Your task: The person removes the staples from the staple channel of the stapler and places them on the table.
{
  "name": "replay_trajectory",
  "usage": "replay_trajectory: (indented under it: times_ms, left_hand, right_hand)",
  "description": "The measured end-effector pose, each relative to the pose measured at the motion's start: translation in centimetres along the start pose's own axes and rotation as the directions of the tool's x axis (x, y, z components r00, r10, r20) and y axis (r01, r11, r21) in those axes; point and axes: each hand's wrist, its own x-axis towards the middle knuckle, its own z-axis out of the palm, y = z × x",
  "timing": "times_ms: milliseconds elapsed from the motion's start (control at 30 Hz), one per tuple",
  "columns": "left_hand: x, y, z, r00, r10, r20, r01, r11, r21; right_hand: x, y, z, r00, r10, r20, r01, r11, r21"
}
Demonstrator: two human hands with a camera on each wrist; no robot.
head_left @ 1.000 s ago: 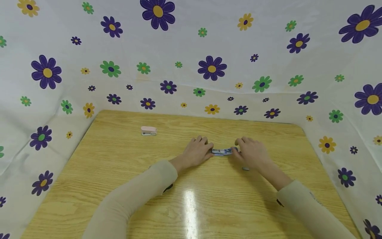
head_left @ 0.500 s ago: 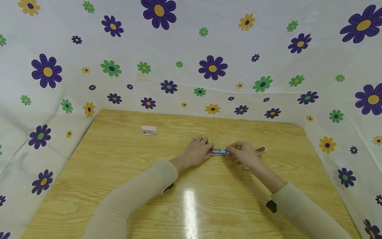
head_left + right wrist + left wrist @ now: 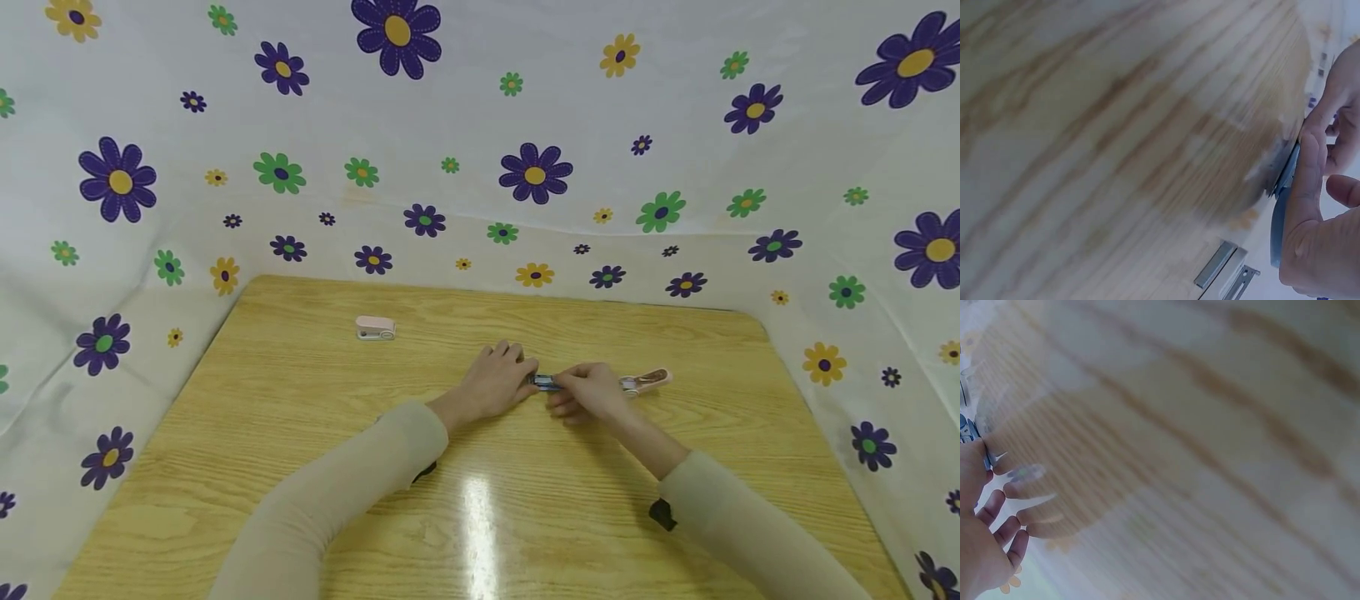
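Note:
A small blue patterned stapler (image 3: 546, 382) lies on the wooden table between my hands, its top swung up and its length running left to right. My left hand (image 3: 497, 379) holds its left end with thumb and fingers. From the other side my right hand (image 3: 592, 392) pinches it, covering its right part. In the right wrist view the stapler's blue body (image 3: 1277, 228) lies along the right hand's fingers. Only a bit of the stapler (image 3: 967, 430) shows past the left hand (image 3: 988, 531) in the left wrist view.
Right of my right hand lies an opened pink stapler (image 3: 651, 381), brown inside. Another pink stapler (image 3: 375, 328) stands shut at the back left. A grey staple strip (image 3: 1216, 264) lies near my right hand. Flower-printed cloth (image 3: 450, 125) surrounds the wooden table (image 3: 360, 517).
My right hand has moved left along the blue stapler, uncovering the opened pink stapler on its right. The forearm now hides the grey strip in the head view. My left hand stays put.

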Motion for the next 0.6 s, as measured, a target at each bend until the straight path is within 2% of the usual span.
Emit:
replay_trajectory:
  times_ms: [200,433,600]
  left_hand:
    - [0.03,0.15,-0.03,1.000,0.004,0.019,-0.004,1.000,-0.001]
    - [-0.03,0.14,0.04,1.000,-0.005,-0.004,0.005,1.000,0.016]
    - [-0.03,0.03,0.00,1.000,-0.010,0.005,0.010,1.000,0.019]
  right_hand:
    - [0.17,0.23,0.36,1.000,-0.003,0.001,0.003,1.000,-0.016]
    - [0.33,0.46,0.26,1.000,-0.001,-0.013,0.001,1.000,-0.002]
    - [0.37,0.34,0.38,1.000,-0.008,-0.013,0.008,1.000,-0.008]
